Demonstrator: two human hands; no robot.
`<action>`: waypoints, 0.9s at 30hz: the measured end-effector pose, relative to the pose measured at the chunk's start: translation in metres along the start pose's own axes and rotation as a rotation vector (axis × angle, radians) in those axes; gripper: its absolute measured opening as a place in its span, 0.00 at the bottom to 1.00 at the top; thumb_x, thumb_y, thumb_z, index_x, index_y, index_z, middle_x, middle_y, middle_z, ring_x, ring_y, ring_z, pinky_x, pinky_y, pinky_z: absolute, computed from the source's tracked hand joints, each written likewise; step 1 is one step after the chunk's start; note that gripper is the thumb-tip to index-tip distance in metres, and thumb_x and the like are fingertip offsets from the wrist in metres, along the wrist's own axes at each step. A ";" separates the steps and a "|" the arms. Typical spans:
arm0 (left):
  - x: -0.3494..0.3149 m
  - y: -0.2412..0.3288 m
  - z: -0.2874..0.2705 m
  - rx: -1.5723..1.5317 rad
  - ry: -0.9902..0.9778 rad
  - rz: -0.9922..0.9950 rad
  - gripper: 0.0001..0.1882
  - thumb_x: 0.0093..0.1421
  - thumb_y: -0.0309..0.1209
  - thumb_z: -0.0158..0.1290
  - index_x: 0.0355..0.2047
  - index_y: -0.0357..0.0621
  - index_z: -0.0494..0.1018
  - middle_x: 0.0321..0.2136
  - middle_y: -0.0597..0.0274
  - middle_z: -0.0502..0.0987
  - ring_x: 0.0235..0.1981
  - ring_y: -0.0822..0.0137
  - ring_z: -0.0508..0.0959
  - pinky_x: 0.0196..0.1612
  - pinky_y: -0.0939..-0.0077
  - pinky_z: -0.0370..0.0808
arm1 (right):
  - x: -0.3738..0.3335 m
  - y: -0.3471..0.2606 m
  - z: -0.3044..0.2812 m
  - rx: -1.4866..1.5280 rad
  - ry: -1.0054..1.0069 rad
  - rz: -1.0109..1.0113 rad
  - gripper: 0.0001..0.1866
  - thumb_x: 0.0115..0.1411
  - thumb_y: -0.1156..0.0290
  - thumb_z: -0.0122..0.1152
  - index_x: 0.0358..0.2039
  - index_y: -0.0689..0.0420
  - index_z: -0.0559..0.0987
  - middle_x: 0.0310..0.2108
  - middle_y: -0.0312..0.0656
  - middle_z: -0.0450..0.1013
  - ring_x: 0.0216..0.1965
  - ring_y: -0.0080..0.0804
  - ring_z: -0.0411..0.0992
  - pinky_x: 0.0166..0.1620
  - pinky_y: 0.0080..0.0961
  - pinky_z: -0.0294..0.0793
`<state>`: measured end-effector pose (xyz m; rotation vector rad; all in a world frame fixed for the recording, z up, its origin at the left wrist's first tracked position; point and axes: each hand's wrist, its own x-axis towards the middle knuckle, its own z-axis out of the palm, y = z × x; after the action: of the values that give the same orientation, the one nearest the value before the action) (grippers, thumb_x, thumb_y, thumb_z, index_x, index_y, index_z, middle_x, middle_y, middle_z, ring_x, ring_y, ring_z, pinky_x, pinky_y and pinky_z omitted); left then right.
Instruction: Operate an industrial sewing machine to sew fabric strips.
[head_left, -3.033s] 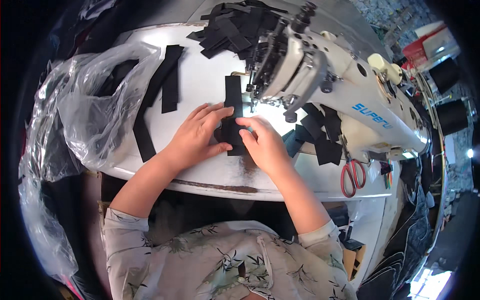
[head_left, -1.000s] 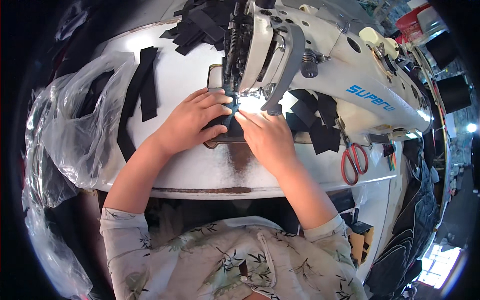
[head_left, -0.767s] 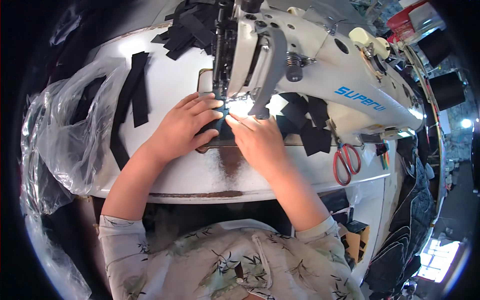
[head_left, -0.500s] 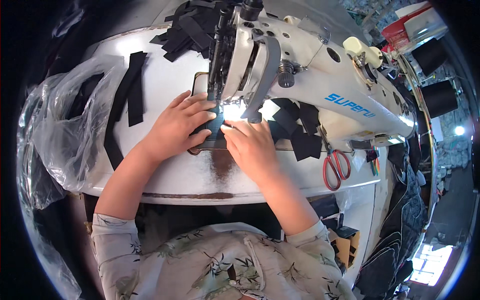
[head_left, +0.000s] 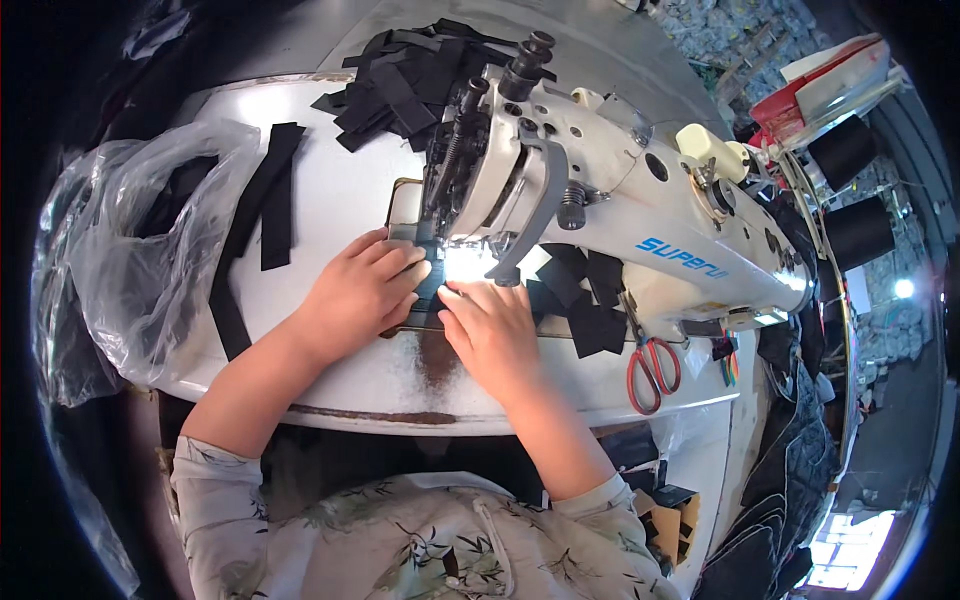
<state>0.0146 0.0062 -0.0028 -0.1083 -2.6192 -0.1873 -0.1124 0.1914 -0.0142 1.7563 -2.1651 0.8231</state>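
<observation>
Beside the needle area of a white sewing machine, both hands are at a dark fabric piece, which lies partly under the presser. My left hand is closed, its bent fingers together on the fabric's left side. Closed too, my right hand has its thumb and fingertips at the fabric's right edge, just in front of the bright lamp spot. The fingers partly hide the fabric, and the machine head covers the needle.
Black fabric strips are heaped behind the machine head. More black pieces lie beside red-handled scissors at the right. Two long black strips and a clear plastic bag lie on the left. An open cardboard box stands below.
The view has shifted, so the machine and table appear lower. My left thumb and fingers have drawn closer together on the fabric. My right hand stays at its right edge.
</observation>
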 end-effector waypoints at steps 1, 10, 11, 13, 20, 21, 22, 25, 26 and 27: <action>0.000 -0.002 0.000 0.000 0.009 0.010 0.20 0.51 0.33 0.63 0.45 0.42 0.78 0.46 0.59 0.78 0.50 0.58 0.77 0.65 0.56 0.69 | 0.001 0.000 0.000 0.003 0.001 -0.001 0.13 0.57 0.67 0.69 0.44 0.52 0.82 0.45 0.34 0.77 0.46 0.37 0.73 0.54 0.41 0.67; 0.007 -0.002 -0.002 -0.159 -0.044 -0.105 0.17 0.52 0.37 0.66 0.40 0.44 0.78 0.48 0.60 0.78 0.51 0.54 0.76 0.63 0.55 0.69 | 0.010 0.012 -0.011 0.012 -0.135 0.098 0.16 0.53 0.59 0.74 0.36 0.50 0.76 0.35 0.33 0.78 0.39 0.41 0.76 0.63 0.53 0.62; 0.007 -0.003 0.001 -0.146 -0.019 -0.107 0.14 0.53 0.36 0.65 0.38 0.45 0.78 0.47 0.60 0.79 0.50 0.54 0.77 0.62 0.57 0.70 | 0.013 0.010 -0.014 0.002 -0.174 0.108 0.16 0.54 0.60 0.73 0.36 0.49 0.75 0.35 0.32 0.78 0.39 0.40 0.77 0.63 0.52 0.62; 0.011 -0.004 0.000 -0.120 -0.009 -0.087 0.13 0.54 0.35 0.64 0.37 0.45 0.78 0.44 0.61 0.78 0.48 0.55 0.77 0.61 0.57 0.71 | 0.018 0.012 -0.016 -0.009 -0.199 0.075 0.16 0.55 0.60 0.73 0.36 0.49 0.75 0.35 0.31 0.78 0.39 0.39 0.77 0.62 0.51 0.63; 0.012 -0.009 0.001 -0.236 0.001 -0.147 0.06 0.55 0.30 0.62 0.31 0.43 0.78 0.42 0.61 0.79 0.44 0.52 0.76 0.54 0.59 0.73 | 0.023 0.018 -0.005 -0.114 -0.046 -0.082 0.14 0.57 0.60 0.71 0.40 0.47 0.77 0.36 0.29 0.76 0.39 0.37 0.76 0.51 0.41 0.69; 0.012 -0.008 0.001 -0.234 -0.001 -0.153 0.06 0.55 0.30 0.62 0.31 0.43 0.78 0.42 0.61 0.79 0.44 0.52 0.76 0.54 0.59 0.73 | 0.021 0.017 -0.005 -0.124 -0.044 -0.080 0.13 0.58 0.60 0.70 0.40 0.47 0.77 0.36 0.30 0.76 0.39 0.37 0.76 0.48 0.39 0.70; 0.012 -0.008 0.001 -0.253 0.007 -0.164 0.06 0.55 0.29 0.62 0.31 0.43 0.78 0.42 0.60 0.79 0.44 0.52 0.76 0.53 0.60 0.73 | 0.020 0.016 -0.003 -0.134 -0.043 -0.078 0.12 0.58 0.60 0.70 0.39 0.46 0.78 0.36 0.30 0.76 0.38 0.36 0.76 0.45 0.38 0.71; 0.010 -0.008 0.005 -0.282 0.045 -0.168 0.05 0.55 0.28 0.62 0.31 0.42 0.78 0.42 0.59 0.79 0.43 0.53 0.77 0.52 0.60 0.74 | 0.020 0.013 -0.002 -0.076 -0.054 -0.060 0.08 0.59 0.61 0.68 0.35 0.48 0.79 0.34 0.32 0.75 0.34 0.38 0.76 0.37 0.36 0.72; 0.010 -0.008 0.006 -0.291 0.078 -0.162 0.05 0.55 0.28 0.62 0.31 0.42 0.79 0.42 0.58 0.79 0.43 0.53 0.77 0.51 0.60 0.74 | 0.021 0.014 0.000 -0.075 -0.055 -0.056 0.08 0.59 0.61 0.68 0.35 0.48 0.79 0.34 0.32 0.75 0.34 0.38 0.76 0.37 0.36 0.72; 0.010 -0.008 0.007 -0.294 0.074 -0.161 0.05 0.55 0.28 0.62 0.31 0.42 0.79 0.42 0.58 0.79 0.43 0.53 0.77 0.51 0.60 0.74 | 0.021 0.016 0.004 0.033 -0.032 -0.027 0.07 0.59 0.63 0.68 0.33 0.50 0.79 0.30 0.34 0.75 0.30 0.38 0.75 0.34 0.35 0.71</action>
<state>0.0020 0.0001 -0.0047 0.0095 -2.5107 -0.6208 -0.1328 0.1737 -0.0111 1.8218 -2.1550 0.8346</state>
